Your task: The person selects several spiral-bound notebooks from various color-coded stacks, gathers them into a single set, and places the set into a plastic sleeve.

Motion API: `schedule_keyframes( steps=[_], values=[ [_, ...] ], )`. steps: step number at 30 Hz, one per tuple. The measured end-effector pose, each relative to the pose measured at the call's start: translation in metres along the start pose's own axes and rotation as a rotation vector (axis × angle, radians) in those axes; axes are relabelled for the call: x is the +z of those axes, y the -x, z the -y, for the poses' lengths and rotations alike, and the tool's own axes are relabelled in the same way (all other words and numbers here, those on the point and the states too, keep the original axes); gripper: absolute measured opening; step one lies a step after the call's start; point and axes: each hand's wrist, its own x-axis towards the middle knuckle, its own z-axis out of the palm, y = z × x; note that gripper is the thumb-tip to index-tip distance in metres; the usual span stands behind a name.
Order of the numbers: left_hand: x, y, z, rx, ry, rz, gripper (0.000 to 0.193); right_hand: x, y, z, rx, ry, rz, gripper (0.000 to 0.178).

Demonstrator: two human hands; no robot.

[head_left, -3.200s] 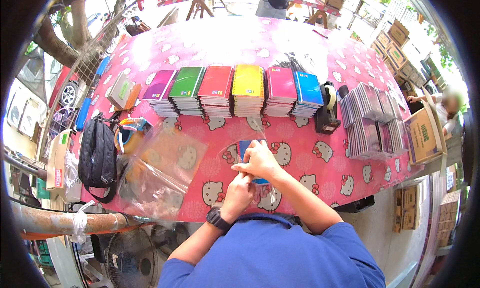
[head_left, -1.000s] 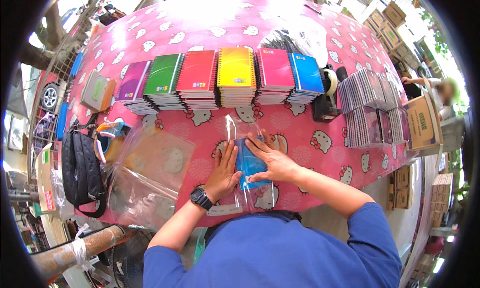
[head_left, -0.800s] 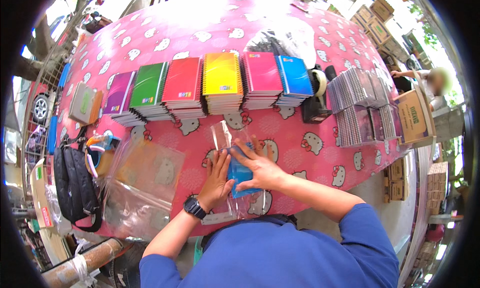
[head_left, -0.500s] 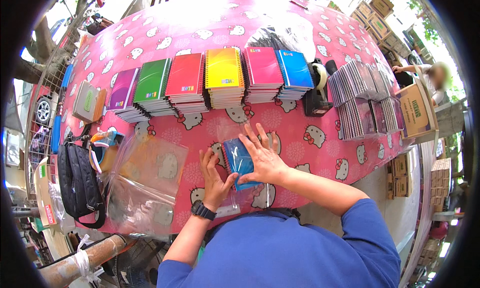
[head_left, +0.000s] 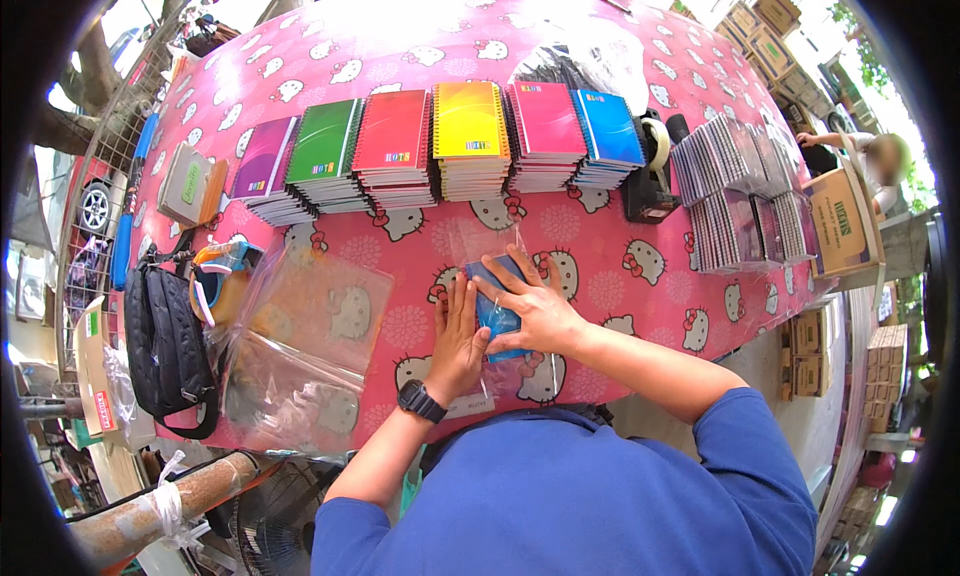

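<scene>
A small blue spiral notebook (head_left: 493,320) lies in a clear plastic sleeve (head_left: 478,239) on the table just in front of me. My right hand (head_left: 545,314) is open over it, with spread fingers resting on the cover. Along the notebook's left edge lies my left hand (head_left: 458,344), open, its fingers straight and close together, touching the sleeve. A dark watch (head_left: 421,401) is on my left wrist. Part of the cover is hidden under the right hand.
Stacks of notebooks, from a purple stack (head_left: 266,166) to a blue stack (head_left: 608,131), line the table beyond my hands. Right of them stand a black tape dispenser (head_left: 650,191) and wrapped notebook bundles (head_left: 735,226). Clear bags (head_left: 310,326) and a black bag (head_left: 168,341) lie left.
My left hand has turned and laid its fingers along the notebook's left side. The right hand stays on the cover. The whole view has shifted slightly.
</scene>
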Motion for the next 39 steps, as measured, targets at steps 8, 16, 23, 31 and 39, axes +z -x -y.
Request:
schedule_keyframes(
  steps=[8,16,23,31,39],
  values=[
    [-0.014,-0.009,-0.003,0.056,-0.165,0.135,0.060,-0.008,-0.008,0.002,0.054,-0.004,0.072,0.118],
    [-0.024,-0.036,-0.013,0.019,-0.242,0.172,0.066,0.009,0.000,0.004,-0.070,-0.026,-0.405,0.104],
    [-0.027,-0.038,-0.014,0.031,-0.244,0.207,0.067,0.024,0.087,0.022,-0.527,-0.249,-0.363,0.014],
    [-0.028,-0.036,-0.014,0.087,-0.213,0.162,0.069,-0.070,0.054,-0.140,0.363,-0.500,-1.206,0.026],
    [-0.022,-0.037,-0.015,0.010,-0.187,0.200,0.070,-0.063,0.022,-0.260,0.919,-0.709,-0.961,0.055]
  ],
)
